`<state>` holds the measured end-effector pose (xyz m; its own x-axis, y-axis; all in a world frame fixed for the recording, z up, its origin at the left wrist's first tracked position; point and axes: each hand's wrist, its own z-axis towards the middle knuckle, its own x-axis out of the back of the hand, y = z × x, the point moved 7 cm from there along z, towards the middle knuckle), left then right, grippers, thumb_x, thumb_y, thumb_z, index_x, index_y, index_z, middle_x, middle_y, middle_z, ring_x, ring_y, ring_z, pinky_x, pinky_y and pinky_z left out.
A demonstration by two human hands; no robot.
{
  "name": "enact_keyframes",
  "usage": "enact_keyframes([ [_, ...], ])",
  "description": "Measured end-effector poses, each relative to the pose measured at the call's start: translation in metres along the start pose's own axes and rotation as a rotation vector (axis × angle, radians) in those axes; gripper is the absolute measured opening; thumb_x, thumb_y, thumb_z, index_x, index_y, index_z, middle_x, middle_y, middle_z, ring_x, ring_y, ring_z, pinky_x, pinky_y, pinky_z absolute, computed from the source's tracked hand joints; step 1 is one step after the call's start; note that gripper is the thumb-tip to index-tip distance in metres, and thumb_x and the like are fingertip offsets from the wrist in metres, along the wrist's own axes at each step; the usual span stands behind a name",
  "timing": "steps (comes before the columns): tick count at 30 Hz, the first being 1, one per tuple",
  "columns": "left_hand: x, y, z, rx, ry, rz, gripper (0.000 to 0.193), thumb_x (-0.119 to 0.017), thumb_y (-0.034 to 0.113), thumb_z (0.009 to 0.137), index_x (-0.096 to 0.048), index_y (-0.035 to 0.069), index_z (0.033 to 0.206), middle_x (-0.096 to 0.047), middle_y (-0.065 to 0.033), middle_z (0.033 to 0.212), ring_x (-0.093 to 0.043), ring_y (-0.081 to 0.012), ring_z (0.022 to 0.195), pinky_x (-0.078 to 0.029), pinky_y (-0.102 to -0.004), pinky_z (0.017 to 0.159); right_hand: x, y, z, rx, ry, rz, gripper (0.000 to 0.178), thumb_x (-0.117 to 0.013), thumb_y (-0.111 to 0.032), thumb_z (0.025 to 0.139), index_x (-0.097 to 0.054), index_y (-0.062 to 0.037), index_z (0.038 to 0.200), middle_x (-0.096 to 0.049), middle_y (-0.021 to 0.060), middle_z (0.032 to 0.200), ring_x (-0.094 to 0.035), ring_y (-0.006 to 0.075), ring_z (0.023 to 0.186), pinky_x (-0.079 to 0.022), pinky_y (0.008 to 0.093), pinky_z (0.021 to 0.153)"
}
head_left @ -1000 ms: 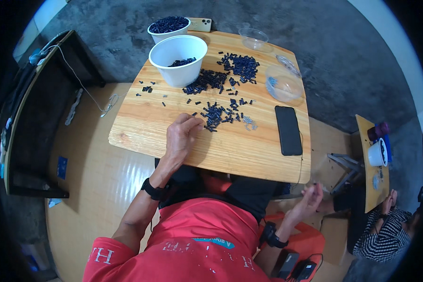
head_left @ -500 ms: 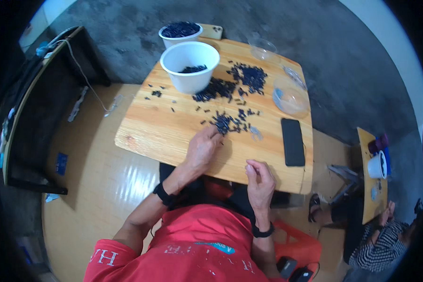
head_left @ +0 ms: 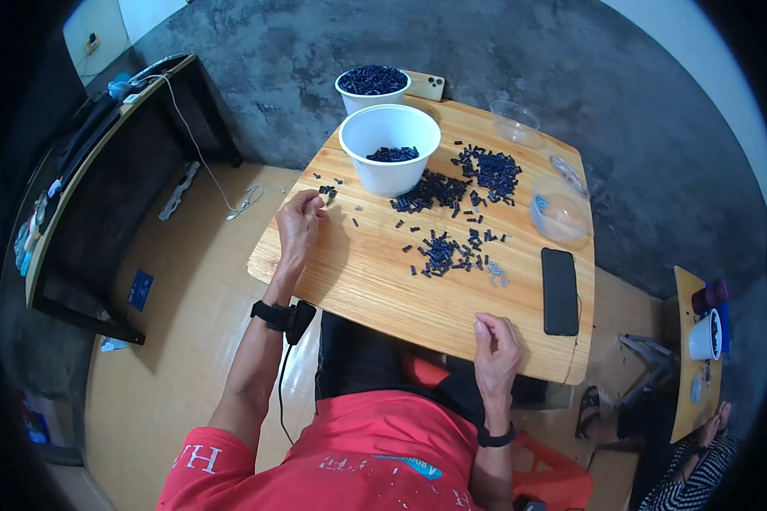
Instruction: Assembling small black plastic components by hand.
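Observation:
My left hand point(head_left: 301, 226) is at the table's left side, fingers curled together beside a few small black plastic pieces point(head_left: 327, 194). Whatever its fingertips may hold is too small to make out. By the near edge, my right hand point(head_left: 498, 351) is closed with the thumb against the fingers; its contents, if any, are hidden. Between the hands lies a loose pile of black pieces point(head_left: 441, 254), with small clear bits point(head_left: 497, 274) beside it. Farther back stands a white tub point(head_left: 389, 180) with black pieces low inside. Two more heaps, one middle point(head_left: 433, 193) and one right point(head_left: 493, 173), lie nearby.
Behind the tub, another white tub point(head_left: 371, 102) is full of black pieces, next to a phone point(head_left: 426, 85). Clear plastic bowls point(head_left: 561, 213) and a black phone point(head_left: 560, 294) line the right side of the wooden table point(head_left: 358, 281). Another person sits far right.
My left hand has moved from the near pile to the left, beside the few stray pieces. My right hand stays near the front edge. The whole view has shifted.

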<state>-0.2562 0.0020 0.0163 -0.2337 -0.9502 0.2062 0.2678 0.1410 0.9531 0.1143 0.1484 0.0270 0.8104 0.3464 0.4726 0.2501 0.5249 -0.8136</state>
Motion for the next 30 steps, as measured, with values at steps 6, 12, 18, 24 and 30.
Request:
enact_keyframes([
  [6,-0.012,0.002,-0.018,-0.191,-0.095,0.252,0.020,-0.063,0.001,0.081,-0.069,-0.002,0.101,-0.070,-0.0146,0.086,-0.067,-0.0207,0.076,-0.052,-0.0296,0.071,-0.002,0.011,0.001,-0.041,0.026,0.057,0.012,-0.059,-0.007,0.089,-0.064,0.0014,0.095,-0.063,0.0147,0.085,-0.063,0.0278,0.079,-0.048,0.0343,0.070],
  [12,-0.037,0.028,-0.024,-0.546,-0.197,0.391,0.024,-0.056,-0.003,0.086,-0.066,0.001,0.107,-0.063,-0.0163,0.115,-0.062,-0.0292,0.101,-0.051,-0.0338,0.086,-0.004,0.009,0.001,-0.057,0.008,0.029,0.012,-0.059,-0.008,0.090,-0.064,0.0011,0.095,-0.064,0.0143,0.086,-0.063,0.0277,0.080,-0.048,0.0343,0.070],
  [18,-0.063,0.029,-0.039,-0.691,-0.342,0.524,0.031,-0.056,-0.009,0.074,-0.066,-0.001,0.102,-0.063,-0.0159,0.112,-0.056,-0.0335,0.107,-0.047,-0.0383,0.092,-0.002,0.009,-0.001,-0.050,0.019,0.011,0.012,-0.059,-0.008,0.090,-0.064,0.0010,0.095,-0.064,0.0145,0.085,-0.063,0.0280,0.079,-0.048,0.0345,0.069],
  [24,-0.058,0.028,-0.043,-0.669,-0.274,0.515,0.021,-0.057,-0.010,0.074,-0.068,-0.003,0.091,-0.066,-0.0148,0.096,-0.062,-0.0296,0.091,-0.051,-0.0348,0.079,-0.002,0.009,0.000,-0.012,0.023,0.011,0.012,-0.059,-0.009,0.090,-0.064,0.0007,0.096,-0.064,0.0145,0.085,-0.063,0.0277,0.078,-0.048,0.0343,0.068],
  [30,-0.050,0.023,-0.033,-0.556,-0.190,0.372,0.017,-0.061,-0.010,0.074,-0.069,-0.001,0.085,-0.065,-0.0137,0.084,-0.064,-0.0281,0.076,-0.050,-0.0334,0.068,0.001,0.009,-0.003,-0.007,0.032,0.006,0.012,-0.059,-0.009,0.090,-0.064,-0.0001,0.095,-0.064,0.0141,0.085,-0.063,0.0284,0.078,-0.048,0.0349,0.067],
])
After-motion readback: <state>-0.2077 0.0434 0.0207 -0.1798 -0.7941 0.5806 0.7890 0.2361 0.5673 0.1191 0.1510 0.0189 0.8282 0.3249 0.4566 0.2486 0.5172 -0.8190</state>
